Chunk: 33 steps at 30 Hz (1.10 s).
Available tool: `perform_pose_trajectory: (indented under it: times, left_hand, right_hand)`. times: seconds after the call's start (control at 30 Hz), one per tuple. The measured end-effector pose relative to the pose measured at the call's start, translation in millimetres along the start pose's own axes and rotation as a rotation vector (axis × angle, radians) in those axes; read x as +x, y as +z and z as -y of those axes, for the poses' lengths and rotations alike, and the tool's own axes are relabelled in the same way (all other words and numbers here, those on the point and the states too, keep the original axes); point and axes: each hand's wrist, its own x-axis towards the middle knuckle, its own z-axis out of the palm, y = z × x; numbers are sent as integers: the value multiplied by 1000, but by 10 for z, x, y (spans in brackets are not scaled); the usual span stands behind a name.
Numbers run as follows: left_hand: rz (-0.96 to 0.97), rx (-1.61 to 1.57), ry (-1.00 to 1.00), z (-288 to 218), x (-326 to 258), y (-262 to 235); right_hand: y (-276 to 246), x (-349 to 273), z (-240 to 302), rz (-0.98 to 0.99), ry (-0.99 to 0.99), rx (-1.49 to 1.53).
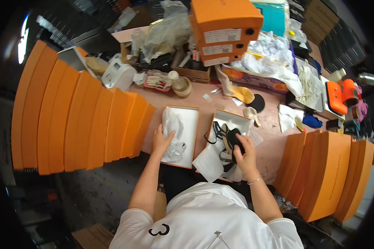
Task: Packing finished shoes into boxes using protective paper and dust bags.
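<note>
My right hand grasps the light, floppy black strappy sandal by its sole; my left hand lies flat, released, on soft white tissue paper.

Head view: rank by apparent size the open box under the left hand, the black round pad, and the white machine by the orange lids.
1. Open box, largest.
2. White machine.
3. Black round pad, smallest.

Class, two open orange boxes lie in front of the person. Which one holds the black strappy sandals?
The open box on the right, under the right hand, holds the black sandals; the left box holds only white tissue paper.
</note>
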Motion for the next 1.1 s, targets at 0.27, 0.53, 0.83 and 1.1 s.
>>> perform_pose_trajectory:
  times: [0.27,0.53,0.83,1.1]
  left_hand:
    - [-21,-140,-65,-194,285,294]
    - [92,-1585,-336,-806,23,-497]
    - [101,-1667,-169,-1545,-875,-365]
    - [363,-1514,-38,-1322,-714,-589]
  right_hand:
    - [-479,96,-1226,-175,99,-536]
    - [351,30,558,625,215,528]
    - [696,44,462,697,447,667]
    - [370,-97,326,493,284,738]
